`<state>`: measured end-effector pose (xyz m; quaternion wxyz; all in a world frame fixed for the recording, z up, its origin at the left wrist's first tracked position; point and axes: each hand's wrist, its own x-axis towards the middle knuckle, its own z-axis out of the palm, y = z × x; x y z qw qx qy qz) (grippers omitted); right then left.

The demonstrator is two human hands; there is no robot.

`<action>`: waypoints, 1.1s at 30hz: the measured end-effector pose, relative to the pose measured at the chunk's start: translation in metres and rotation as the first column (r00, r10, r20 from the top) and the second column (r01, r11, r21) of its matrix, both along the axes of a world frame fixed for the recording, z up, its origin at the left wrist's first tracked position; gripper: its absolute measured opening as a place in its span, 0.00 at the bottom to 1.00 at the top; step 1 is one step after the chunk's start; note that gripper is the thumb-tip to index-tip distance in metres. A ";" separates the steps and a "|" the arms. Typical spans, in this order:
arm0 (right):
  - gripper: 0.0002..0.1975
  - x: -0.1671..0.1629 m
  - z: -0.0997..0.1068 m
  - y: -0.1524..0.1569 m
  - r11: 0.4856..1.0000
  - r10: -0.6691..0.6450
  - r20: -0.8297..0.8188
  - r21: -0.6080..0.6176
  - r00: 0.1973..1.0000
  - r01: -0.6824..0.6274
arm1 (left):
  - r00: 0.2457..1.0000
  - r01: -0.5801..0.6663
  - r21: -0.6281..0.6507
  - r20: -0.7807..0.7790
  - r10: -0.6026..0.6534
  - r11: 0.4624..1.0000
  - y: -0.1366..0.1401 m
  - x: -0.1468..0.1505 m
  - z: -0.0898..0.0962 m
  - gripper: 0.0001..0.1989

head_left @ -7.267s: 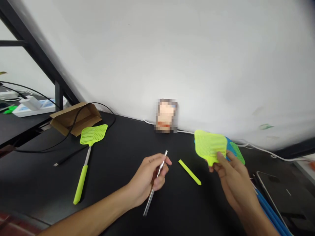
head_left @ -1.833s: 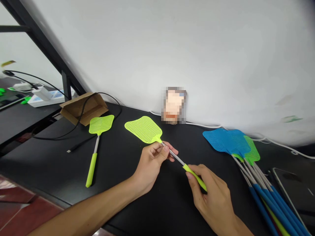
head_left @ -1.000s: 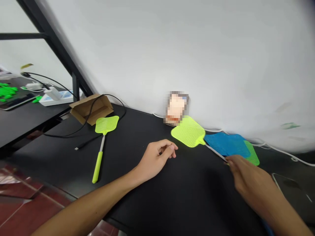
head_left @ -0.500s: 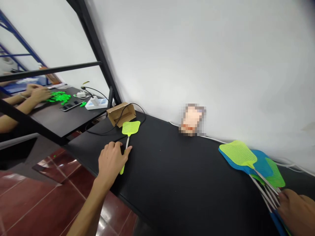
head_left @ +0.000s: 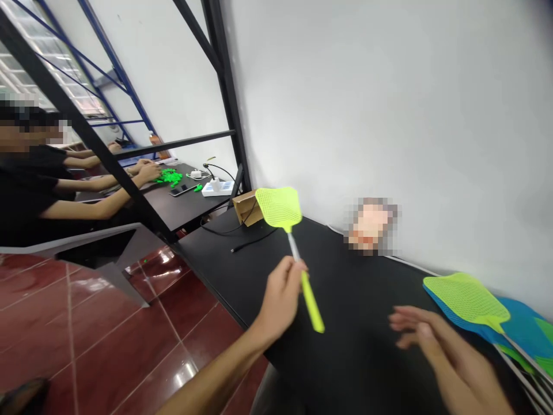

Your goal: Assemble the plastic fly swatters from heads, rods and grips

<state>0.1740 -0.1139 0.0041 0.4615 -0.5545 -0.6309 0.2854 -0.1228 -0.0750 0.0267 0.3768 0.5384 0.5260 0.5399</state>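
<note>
A yellow-green fly swatter (head_left: pixel 280 207) is raised above the black table, its mesh head up and its handle slanting down to the right. My left hand (head_left: pixel 281 293) is closed around it where the pale shaft meets the handle. My right hand (head_left: pixel 436 346) hovers over the table with fingers apart and nothing in it. To its right lies a pile of fly swatters (head_left: pixel 466 297), a yellow-green one on top of blue and green ones. Their handles run out of view at the lower right.
The black table (head_left: pixel 345 311) stands against a white wall. A cardboard box (head_left: pixel 248 207) and a black cable (head_left: pixel 254 242) sit at its far left end; a blurred-out object (head_left: pixel 370 226) leans on the wall. Beyond a black metal frame, people work at another table with green pieces (head_left: pixel 170 177).
My left hand has lifted the yellow-green fly swatter off the table and brought it rightward. My right hand has let go of the piled swatters and moved left. The view has swung left.
</note>
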 end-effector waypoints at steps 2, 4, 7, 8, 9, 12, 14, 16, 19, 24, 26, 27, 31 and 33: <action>0.20 -0.032 0.006 0.003 0.967 0.149 -0.245 -0.168 0.958 -0.193 | 0.966 0.230 0.062 0.107 -0.235 0.971 -0.001 0.034 0.003 0.17; 0.20 -0.050 0.007 0.005 0.899 0.192 -0.455 -0.273 0.870 -0.341 | 0.899 0.403 0.127 0.128 -0.418 0.906 0.006 0.061 0.004 0.16; 0.20 -0.052 0.003 0.005 0.842 0.069 -0.675 -0.356 0.734 -0.406 | 0.770 0.583 0.141 0.217 -0.600 0.800 0.026 0.086 -0.003 0.21; 0.21 -0.050 0.001 0.005 0.820 0.017 -0.740 -0.375 0.672 -0.433 | 0.729 0.626 0.135 0.248 -0.638 0.768 0.033 0.092 -0.006 0.22; 0.22 -0.047 -0.001 0.005 0.796 -0.028 -0.797 -0.383 0.603 -0.469 | 0.681 0.672 0.124 0.285 -0.675 0.730 0.040 0.096 -0.010 0.24; 0.23 -0.042 -0.004 0.005 0.741 -0.102 -0.886 -0.371 0.452 -0.560 | 0.563 0.748 0.093 0.434 -0.703 0.657 0.051 0.104 -0.019 0.25; 0.23 -0.043 -0.004 0.006 0.742 -0.124 -0.892 -0.375 0.435 -0.557 | 0.556 0.724 0.080 0.520 -0.648 0.685 0.052 0.105 -0.023 0.24; 0.24 -0.046 -0.004 0.008 0.742 -0.143 -0.874 -0.404 0.464 -0.534 | 0.594 0.670 0.066 0.550 -0.587 0.740 0.052 0.103 -0.025 0.22; 0.24 -0.049 -0.005 0.011 0.752 -0.131 -0.840 -0.430 0.526 -0.500 | 0.634 0.632 0.039 0.548 -0.545 0.774 0.050 0.098 -0.024 0.18; 0.26 -0.047 -0.014 0.013 0.838 -0.025 -0.640 -0.433 0.768 -0.333 | 0.672 0.583 -0.023 0.577 -0.465 0.812 0.045 0.103 -0.024 0.16; 0.26 -0.042 -0.020 0.012 0.900 0.021 -0.439 -0.383 0.898 -0.208 | 0.700 0.536 -0.039 0.580 -0.418 0.843 0.051 0.103 -0.023 0.16; 0.25 -0.038 -0.023 0.012 0.934 0.030 -0.304 -0.330 0.952 -0.134 | 0.723 0.474 -0.032 0.585 -0.368 0.880 0.058 0.100 -0.022 0.16; 0.19 -0.019 -0.029 0.016 0.989 -0.140 0.230 -0.023 0.963 0.149 | 0.742 0.062 0.056 0.665 -0.083 0.997 0.105 0.066 -0.017 0.16; 0.16 -0.012 -0.028 0.025 0.967 -0.252 0.394 0.137 0.884 0.215 | 0.734 -0.057 0.088 0.679 -0.017 0.995 0.123 0.048 -0.014 0.15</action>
